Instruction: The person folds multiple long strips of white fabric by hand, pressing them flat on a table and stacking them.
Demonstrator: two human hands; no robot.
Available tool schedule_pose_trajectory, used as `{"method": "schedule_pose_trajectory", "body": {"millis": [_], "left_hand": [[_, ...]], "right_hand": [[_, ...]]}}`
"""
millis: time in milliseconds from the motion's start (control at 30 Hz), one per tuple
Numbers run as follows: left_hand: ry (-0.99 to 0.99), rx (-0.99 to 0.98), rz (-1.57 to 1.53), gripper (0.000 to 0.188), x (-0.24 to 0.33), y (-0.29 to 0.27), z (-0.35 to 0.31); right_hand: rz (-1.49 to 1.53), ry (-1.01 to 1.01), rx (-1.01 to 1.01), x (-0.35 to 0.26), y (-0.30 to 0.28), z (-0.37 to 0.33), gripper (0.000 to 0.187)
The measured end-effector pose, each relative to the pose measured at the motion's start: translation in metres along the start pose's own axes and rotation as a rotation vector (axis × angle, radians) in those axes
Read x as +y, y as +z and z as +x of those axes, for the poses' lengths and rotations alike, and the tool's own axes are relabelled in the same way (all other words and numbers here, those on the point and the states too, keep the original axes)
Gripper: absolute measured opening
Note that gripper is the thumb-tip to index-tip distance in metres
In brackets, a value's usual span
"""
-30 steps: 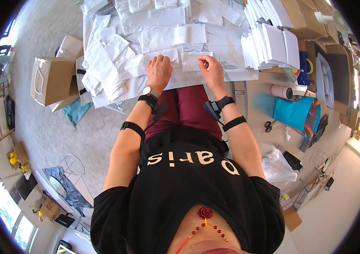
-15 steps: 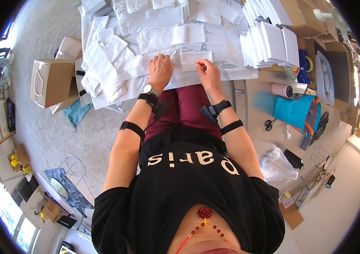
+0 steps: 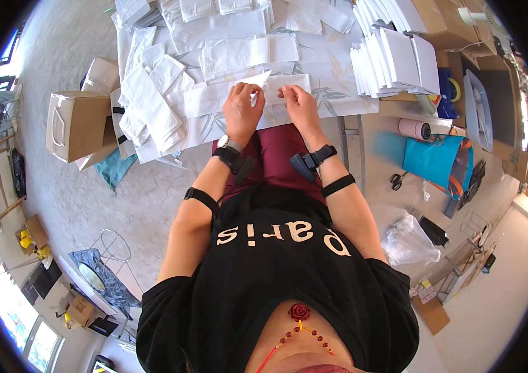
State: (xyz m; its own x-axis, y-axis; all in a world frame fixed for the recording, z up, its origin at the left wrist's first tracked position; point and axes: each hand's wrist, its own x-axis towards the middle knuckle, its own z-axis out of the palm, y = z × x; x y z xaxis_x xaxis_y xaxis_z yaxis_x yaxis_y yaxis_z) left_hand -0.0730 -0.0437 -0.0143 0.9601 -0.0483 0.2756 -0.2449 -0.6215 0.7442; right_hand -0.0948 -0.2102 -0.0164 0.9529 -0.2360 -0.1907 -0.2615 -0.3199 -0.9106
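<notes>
A long, flat white sleeve [image 3: 200,102] lies across the near edge of the table, partly hidden by my hands. My left hand [image 3: 243,117] is curled over its middle, thumb and forefinger pinched together at a raised, pointed flap [image 3: 260,79]. Just to the right, my right hand [image 3: 302,109] has its thumb and fingertips drawn together at the sleeve's right part; whatever sits between them is too small to make out. Other flat white packets [image 3: 248,55] lie beyond, and a loose heap of white packets [image 3: 152,102] spreads to the left.
Stacks of folded white pieces [image 3: 397,59] stand at the table's right. Cardboard boxes [image 3: 77,124] are on the left floor. At right are a pink bottle [image 3: 413,129], a blue bag [image 3: 431,163], scissors [image 3: 396,181] and a clear plastic bag [image 3: 410,239].
My left hand has shifted right and nearer to me, going from lying flattened to a pinch. A white flap now stands up beside it. My right hand has moved slightly left.
</notes>
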Motion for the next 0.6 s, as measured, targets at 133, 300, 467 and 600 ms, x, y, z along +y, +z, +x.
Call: {"method": "schedule_pose_trajectory", "body": {"millis": [133, 300, 467, 600], "left_hand": [[0.012, -0.013, -0.046, 0.008, 0.012, 0.016, -0.004], [0.095, -0.090, -0.069, 0.018, 0.014, 0.023, -0.013], [0.097, -0.058, 0.018, 0.018, -0.004, 0.002, -0.025], [0.091, -0.052, 0.130, 0.023, -0.018, -0.023, -0.035]], "right_hand": [[0.071, 0.140, 0.026, -0.001, -0.001, 0.009, 0.053], [-0.093, 0.163, 0.010, 0.000, -0.004, 0.015, 0.048], [-0.179, -0.005, 0.136, 0.020, 0.003, 0.013, 0.029], [-0.198, -0.026, 0.154, 0.021, 0.002, 0.012, 0.020]]}}
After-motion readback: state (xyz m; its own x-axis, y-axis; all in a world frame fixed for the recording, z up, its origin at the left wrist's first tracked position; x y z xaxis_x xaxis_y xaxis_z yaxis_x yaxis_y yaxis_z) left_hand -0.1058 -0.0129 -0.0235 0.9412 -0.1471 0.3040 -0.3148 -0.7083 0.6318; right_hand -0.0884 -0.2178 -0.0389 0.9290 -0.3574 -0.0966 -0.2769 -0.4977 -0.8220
